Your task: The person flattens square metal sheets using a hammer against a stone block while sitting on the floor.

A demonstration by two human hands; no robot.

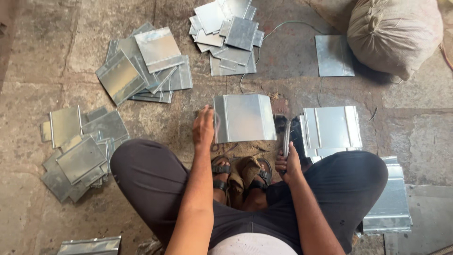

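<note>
Holding item one: a folded metal sheet lying flat on the stone floor just ahead of my sandalled feet. My left hand rests curled at its left edge, fingers closed on the rim. My right hand is wrapped shut around a narrow flat tool, upright beside the sheet's right edge; what kind of tool, I cannot tell.

Risks, as I judge them:
- Cut edges: the left fingers sit right on raw metal; a slip of the sheet could nick them.
- Tool close to my toes; a glancing stroke could land on a foot.
- Sheet unclamped, so it could skate on grit.

Surroundings:
- Neat stack of folded sheets, just right of the tool, crowding the right hand's swing.
- Further pieces by my right knee.
- Loose heaps: far left, upper left, top centre.
- Single flat sheet beside a stuffed sack.
- Thin wire trailing across the floor, well apart.
</note>
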